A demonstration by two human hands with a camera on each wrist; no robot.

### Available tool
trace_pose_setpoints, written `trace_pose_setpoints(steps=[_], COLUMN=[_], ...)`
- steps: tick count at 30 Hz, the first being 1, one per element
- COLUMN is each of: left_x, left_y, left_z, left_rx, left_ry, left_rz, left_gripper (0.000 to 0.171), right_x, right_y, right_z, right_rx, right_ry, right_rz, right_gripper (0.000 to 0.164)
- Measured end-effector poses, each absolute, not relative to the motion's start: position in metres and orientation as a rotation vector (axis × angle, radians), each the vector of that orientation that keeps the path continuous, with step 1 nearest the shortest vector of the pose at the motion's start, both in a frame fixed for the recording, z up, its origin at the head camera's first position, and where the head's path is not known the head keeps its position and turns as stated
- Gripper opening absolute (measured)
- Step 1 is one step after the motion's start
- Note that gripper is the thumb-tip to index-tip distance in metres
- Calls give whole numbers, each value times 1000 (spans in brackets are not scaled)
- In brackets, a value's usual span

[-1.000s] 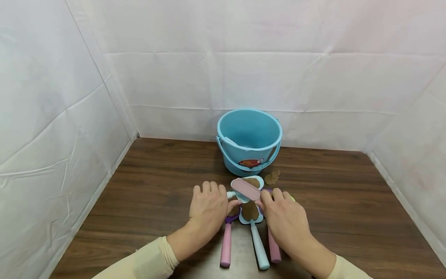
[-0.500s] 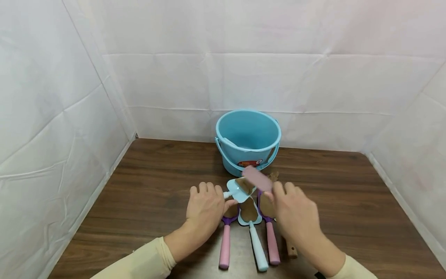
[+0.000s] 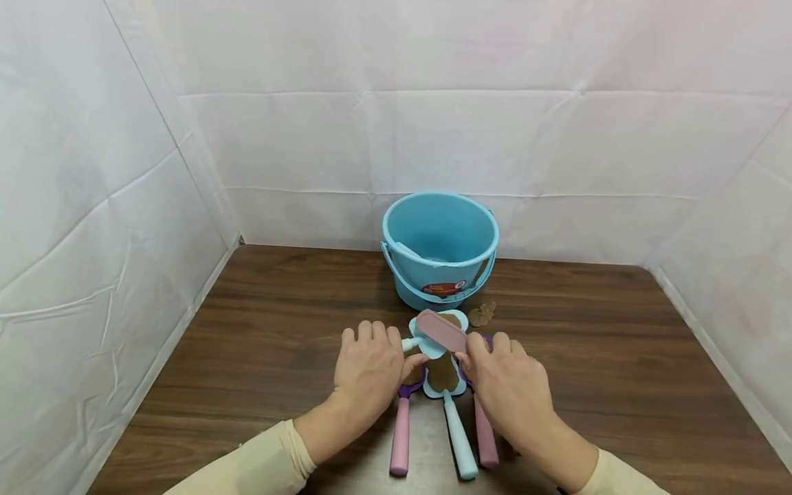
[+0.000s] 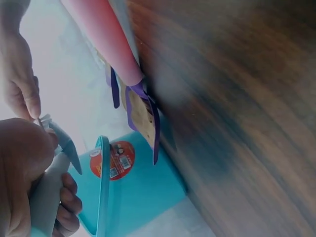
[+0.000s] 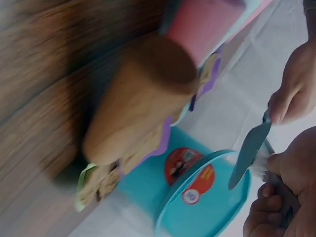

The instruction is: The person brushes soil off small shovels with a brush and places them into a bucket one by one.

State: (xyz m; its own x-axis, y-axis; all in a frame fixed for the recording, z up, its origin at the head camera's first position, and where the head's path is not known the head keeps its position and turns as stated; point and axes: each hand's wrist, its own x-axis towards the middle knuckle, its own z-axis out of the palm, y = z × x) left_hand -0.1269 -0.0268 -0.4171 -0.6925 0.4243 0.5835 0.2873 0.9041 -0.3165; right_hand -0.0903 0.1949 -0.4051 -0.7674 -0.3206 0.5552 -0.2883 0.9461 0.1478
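Note:
My left hand (image 3: pixel 371 361) grips the handle of a light-blue toy shovel (image 3: pixel 431 348), holding its blade sideways above the other shovels. Brown dirt shows on that blade. In my right hand (image 3: pixel 510 385) is a brush with a pink back (image 3: pixel 442 332), which overlaps the blade in the head view; its pale bristles (image 5: pixel 258 165) face the blade in the right wrist view. Below lie a blue shovel (image 3: pixel 460 440) and two purple ones with pink handles (image 3: pixel 401 436), all with brown dirt on their blades. A brown-handled shovel (image 5: pixel 138 98) with a green edge is mostly hidden by my right hand.
A light-blue bucket (image 3: pixel 441 227) stands behind the shovels, its handle hanging down in front. Beside its base sits a brown clump (image 3: pixel 482 314). The dark wooden table (image 3: pixel 297 302) is bordered by white cloth walls (image 3: pixel 297 137).
The brush swung up and right off the shovel blade, then came back left and down over it. The blade tilted and levelled again. Both grips are unchanged.

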Motion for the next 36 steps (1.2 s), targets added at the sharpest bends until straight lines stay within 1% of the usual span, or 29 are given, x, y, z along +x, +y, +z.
trace_pose_setpoints(steps=[6,9,14,18,20,24,29,36], left_x=[-124,-124,-125,-122,-119,-116,-115,-122], left_y=[-33,-34,-29,-22,-20,-19,-24,-41], left_z=[-422,-422,-421,-419,-416,-413,-414,-414], left_rx=[-507,-499,-523,-543,-542,-530,-536,-523], left_ry=[-2451,-2452,-2410,-2401,-2403,-2397,-2387,-2568], left_rz=[282,286,277,261,269,299,329,230], left_gripper=[72,72,72,72,72,73,74,71], right_x=[-104,-103,-90,-80,-78,-82,-94,-109], right_y=[225,232,213,193,188,193,217,254], right_z=[-407,-405,-401,-401,-402,-406,-412,-411], right_rx=[364,400,533,638,649,573,482,320], right_ry=[-2387,-2358,-2365,-2360,-2366,-2388,-2429,-2368], right_rz=[-95,-111,-130,-156,-178,-208,-223,-172], right_gripper=[48,51,56,54,53,56,56,43])
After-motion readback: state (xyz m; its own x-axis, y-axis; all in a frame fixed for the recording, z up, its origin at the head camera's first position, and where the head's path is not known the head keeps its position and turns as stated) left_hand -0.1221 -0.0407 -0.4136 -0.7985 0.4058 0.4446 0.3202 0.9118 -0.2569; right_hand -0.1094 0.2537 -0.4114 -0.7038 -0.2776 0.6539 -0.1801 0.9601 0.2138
